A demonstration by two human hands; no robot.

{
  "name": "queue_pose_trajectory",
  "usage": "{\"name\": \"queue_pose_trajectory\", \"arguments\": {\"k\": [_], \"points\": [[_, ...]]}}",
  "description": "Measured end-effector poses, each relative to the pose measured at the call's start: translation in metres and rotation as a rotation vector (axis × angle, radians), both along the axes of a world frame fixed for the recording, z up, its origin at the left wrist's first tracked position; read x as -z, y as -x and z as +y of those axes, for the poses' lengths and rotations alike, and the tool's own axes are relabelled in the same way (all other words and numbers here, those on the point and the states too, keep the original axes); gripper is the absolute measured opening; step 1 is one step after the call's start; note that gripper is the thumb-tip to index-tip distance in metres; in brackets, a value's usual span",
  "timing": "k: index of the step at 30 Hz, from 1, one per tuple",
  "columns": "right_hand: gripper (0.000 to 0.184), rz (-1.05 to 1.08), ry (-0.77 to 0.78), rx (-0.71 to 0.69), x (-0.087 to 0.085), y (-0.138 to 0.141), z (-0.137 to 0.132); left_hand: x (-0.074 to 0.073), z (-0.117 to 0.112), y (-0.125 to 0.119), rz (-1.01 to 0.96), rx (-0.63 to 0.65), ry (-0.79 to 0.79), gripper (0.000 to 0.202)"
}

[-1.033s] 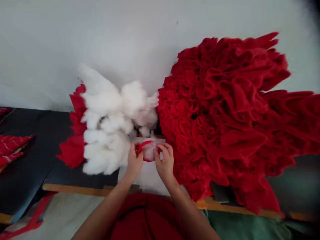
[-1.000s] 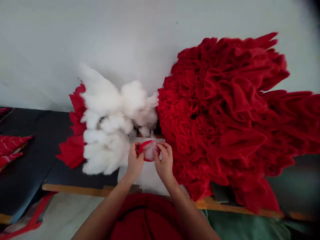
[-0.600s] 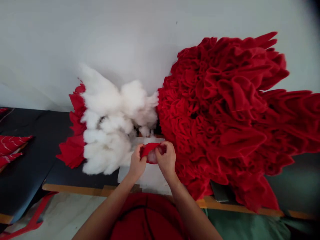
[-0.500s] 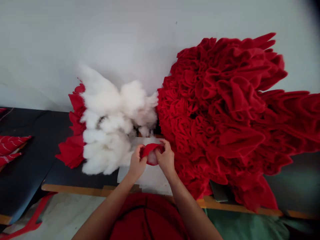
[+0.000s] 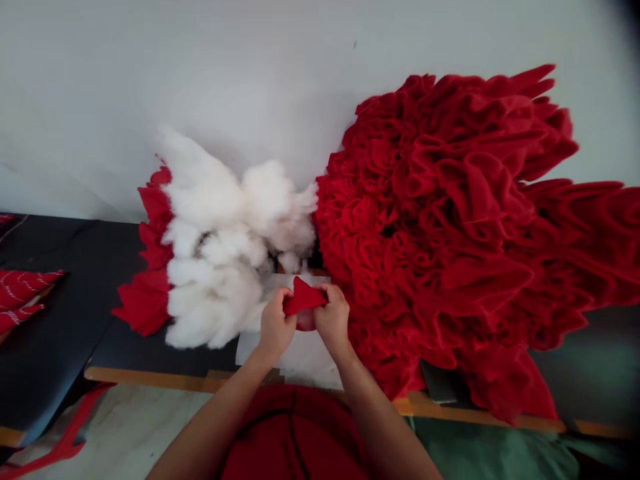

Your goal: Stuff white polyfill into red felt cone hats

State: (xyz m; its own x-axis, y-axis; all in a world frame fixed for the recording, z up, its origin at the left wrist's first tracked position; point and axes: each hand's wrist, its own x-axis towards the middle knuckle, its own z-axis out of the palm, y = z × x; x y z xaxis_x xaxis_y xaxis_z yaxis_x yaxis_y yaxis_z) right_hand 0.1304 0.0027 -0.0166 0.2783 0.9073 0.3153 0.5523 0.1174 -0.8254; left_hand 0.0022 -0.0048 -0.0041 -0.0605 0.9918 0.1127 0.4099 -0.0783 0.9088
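Both hands pinch one small red felt piece (image 5: 303,300) over a white sheet (image 5: 300,353) at the table's near edge. My left hand (image 5: 274,328) grips its left side with the fingers closed. Closed too, my right hand (image 5: 332,320) holds its right side. The piece is folded shut, and its flap stands up in a point. A pile of white stuffing (image 5: 225,240) lies just left of my hands. A big heap of red felt pieces (image 5: 450,227) rises to their right.
More red felt (image 5: 147,293) shows under the stuffing's left side. The black tabletop (image 5: 130,343) has a wooden front edge (image 5: 165,380). Red patterned cloth (image 5: 23,293) lies far left. A white wall (image 5: 200,80) stands behind the piles. Green fabric (image 5: 500,453) is lower right.
A second ago the red piece was open with white stuffing showing inside. My fingers have pressed its edges together, and the stuffing is now hidden.
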Motion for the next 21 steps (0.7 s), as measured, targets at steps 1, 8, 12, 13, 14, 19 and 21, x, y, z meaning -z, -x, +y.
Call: {"name": "queue_pose_trajectory", "arguments": {"k": [1, 8, 12, 13, 14, 19, 21], "points": [[0.032, 0.006, -0.005, 0.017, 0.000, -0.001, 0.000, 0.000, 0.001, 0.000, -0.022, -0.014, 0.009, 0.033], [0.027, 0.111, 0.022, 0.005, -0.007, 0.004, -0.003, 0.001, 0.000, -0.008, -0.275, -0.038, 0.092, 0.036], [0.041, 0.241, 0.075, -0.154, -0.007, 0.011, -0.009, 0.004, 0.002, -0.006, -0.237, -0.124, 0.020, 0.031], [0.048, 0.277, 0.089, -0.188, -0.006, 0.012, -0.010, 0.004, 0.002, -0.004, -0.250, -0.135, 0.018, 0.031], [0.051, 0.310, 0.103, -0.201, -0.005, 0.013, -0.011, 0.003, 0.002, -0.003, -0.286, -0.135, 0.030, 0.031], [0.034, 0.516, 0.183, -0.071, 0.001, 0.006, -0.008, -0.008, -0.002, -0.002, -0.673, -0.076, 0.162, 0.037], [0.030, 0.657, 0.199, -0.070, 0.000, 0.006, -0.005, -0.013, -0.001, -0.001, -0.959, -0.120, 0.288, 0.038]]}}
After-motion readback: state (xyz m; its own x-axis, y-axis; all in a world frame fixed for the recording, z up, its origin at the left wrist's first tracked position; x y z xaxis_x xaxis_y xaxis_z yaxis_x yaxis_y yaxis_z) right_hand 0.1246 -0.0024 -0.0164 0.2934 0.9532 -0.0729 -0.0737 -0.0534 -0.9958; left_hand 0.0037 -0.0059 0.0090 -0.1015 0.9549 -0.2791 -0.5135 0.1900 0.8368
